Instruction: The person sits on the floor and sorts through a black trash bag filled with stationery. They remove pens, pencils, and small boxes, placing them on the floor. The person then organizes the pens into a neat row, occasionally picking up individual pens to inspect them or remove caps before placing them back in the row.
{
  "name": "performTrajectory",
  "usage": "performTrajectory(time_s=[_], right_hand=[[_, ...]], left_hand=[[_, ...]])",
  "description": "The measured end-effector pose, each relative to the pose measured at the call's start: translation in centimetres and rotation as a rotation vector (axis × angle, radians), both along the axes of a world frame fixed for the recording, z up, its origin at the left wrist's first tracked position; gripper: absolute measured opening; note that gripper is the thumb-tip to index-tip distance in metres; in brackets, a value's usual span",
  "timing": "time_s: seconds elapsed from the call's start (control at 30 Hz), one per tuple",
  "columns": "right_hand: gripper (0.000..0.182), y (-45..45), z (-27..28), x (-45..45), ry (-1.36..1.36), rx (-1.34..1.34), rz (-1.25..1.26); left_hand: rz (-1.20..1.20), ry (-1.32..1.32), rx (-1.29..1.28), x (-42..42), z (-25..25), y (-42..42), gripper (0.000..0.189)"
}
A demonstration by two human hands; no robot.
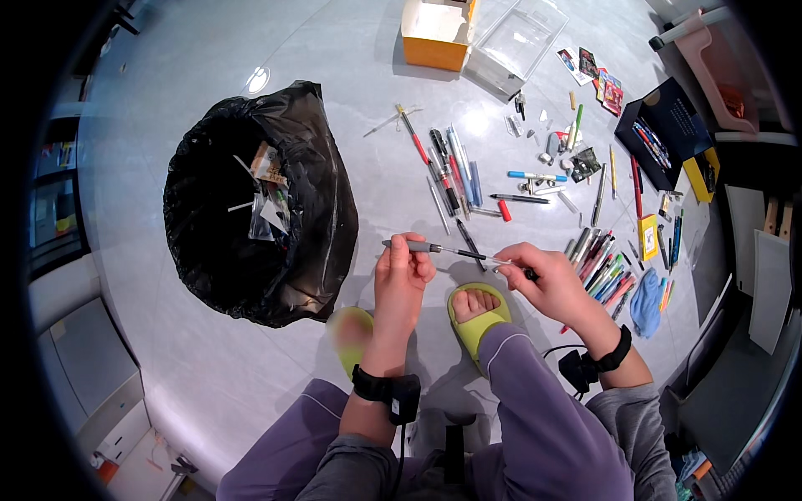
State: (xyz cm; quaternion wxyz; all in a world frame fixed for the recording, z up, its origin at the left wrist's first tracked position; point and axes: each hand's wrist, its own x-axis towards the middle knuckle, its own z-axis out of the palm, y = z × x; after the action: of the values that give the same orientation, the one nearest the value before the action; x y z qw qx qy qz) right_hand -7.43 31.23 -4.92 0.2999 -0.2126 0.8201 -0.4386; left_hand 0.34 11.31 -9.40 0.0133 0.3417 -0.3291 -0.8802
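Note:
My left hand (402,275) holds the grey barrel of a pen (416,247) between thumb and fingers. A thin ink refill (467,253), dark along its middle, sticks out of the barrel's right end. The refill's clear far end is pinched by my right hand (544,277), which also has a small black part (531,274) tucked in its fingers. The refill and barrel are in line, held above the floor between my feet. Just beyond them a dark pen (467,235) lies on the floor.
To the left stands a bin (213,250) lined with a black bag, with scraps inside. Loose pens (460,163) lie ahead, and a dense pen pile (601,266) lies right. Farther off are an orange box (435,53), a clear plastic box (495,69) and a dark-blue box (683,122).

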Motion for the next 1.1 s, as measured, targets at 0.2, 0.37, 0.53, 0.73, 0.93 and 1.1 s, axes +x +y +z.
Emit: performTrajectory(time_s=[0.2,0.37,0.53,0.73,0.93,1.1], right_hand=[[0.014,0.2,-0.1,0.0,0.049,0.01,0.029],[0.013,0.0,0.2,-0.2,0.158,0.046,0.091],[0.012,0.1,0.0,-0.4,0.304,0.042,0.151],[0.013,-0.7,-0.5,0.7,0.228,0.008,0.184],[0.032,-1.5,-1.0,1.2,0.042,0.11,0.204],[0.035,-2.2,-2.0,1.2,-0.037,0.016,0.218]], left_hand=[[-0.022,0.008,-0.032,0.3,-0.2,-0.1,0.033],[-0.112,0.009,-0.129,0.6,0.1,0.5,0.031],[-0.193,-0.019,-0.257,0.9,0.0,0.5,0.031],[-0.29,0.028,-0.226,1.5,-0.3,2.2,0.03],[-0.266,0.093,-0.154,2.0,-1.1,3.0,0.027],[-0.264,0.105,-0.1,2.7,-2.5,2.4,0.03]])
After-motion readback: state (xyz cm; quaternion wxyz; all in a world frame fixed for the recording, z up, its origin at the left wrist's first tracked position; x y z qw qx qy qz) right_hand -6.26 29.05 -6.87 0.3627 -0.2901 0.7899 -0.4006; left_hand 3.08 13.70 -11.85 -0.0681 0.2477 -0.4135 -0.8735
